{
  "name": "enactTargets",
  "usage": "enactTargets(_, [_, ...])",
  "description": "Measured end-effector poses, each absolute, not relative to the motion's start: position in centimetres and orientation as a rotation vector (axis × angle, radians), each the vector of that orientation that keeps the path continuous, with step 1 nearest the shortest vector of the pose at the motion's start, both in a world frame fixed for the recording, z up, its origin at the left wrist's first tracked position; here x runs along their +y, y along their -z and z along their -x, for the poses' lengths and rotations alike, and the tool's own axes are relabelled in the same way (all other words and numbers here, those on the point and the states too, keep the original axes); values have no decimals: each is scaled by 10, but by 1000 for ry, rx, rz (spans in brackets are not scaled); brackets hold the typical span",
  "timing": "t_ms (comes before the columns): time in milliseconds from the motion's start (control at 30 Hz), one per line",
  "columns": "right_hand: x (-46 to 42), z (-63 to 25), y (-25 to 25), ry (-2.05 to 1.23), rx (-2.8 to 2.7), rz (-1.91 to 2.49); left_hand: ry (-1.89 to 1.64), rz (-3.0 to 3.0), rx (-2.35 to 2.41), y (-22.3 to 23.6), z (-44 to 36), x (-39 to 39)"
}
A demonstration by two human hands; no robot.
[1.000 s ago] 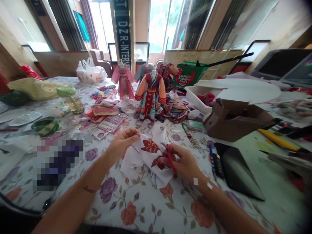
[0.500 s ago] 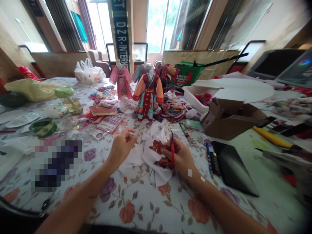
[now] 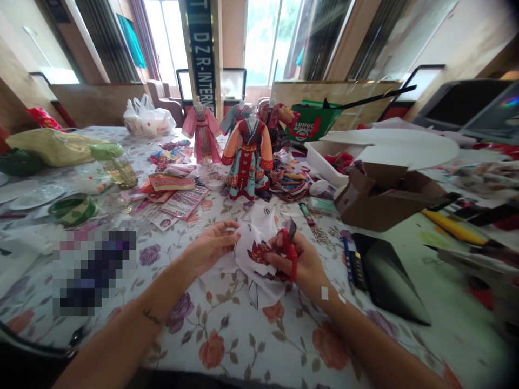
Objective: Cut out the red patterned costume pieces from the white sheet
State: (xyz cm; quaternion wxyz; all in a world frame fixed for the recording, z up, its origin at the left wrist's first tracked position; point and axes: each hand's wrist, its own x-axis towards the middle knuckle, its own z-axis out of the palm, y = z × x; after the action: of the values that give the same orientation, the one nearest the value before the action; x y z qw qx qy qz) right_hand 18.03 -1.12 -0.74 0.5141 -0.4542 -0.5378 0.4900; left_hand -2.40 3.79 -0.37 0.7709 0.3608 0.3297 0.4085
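Fabric-handling step, likely: left hand [image 3: 217, 246] part-curled at white cloth's [image 3: 245, 262] 9 o'clock edge, grip unclear; right hand [image 3: 302, 259] closed round red scissors [image 3: 292, 254] at 3 o'clock, pinching cloth. Any cut needs blades turned to fabric.

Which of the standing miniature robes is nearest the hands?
The orange-sleeved robe, red down its front: it stands in front of the pink robe, the grey-green robe and the dark red robe.

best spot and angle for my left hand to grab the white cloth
I'd pinch the white cloth at its left edge, coming from the left, thumb against fingers: it's thin and limp, and that edge is right by the left hand's fingertips. The right side looks worse, as the right hand and red scissors crowd it.
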Motion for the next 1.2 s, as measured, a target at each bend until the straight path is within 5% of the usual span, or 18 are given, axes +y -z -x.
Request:
enactTargets(733, [-7,-178,3,-1062,-1179,1141,-926,-867,519,-8,7,16])
enactTargets(1033, [-9,-182,3,-471,-1390,1228,-736,-786,634,-5,9,17])
enactTargets(1200, [-10,-182,1,-427,-1417,1207,-794,-991,694,-2,5,15])
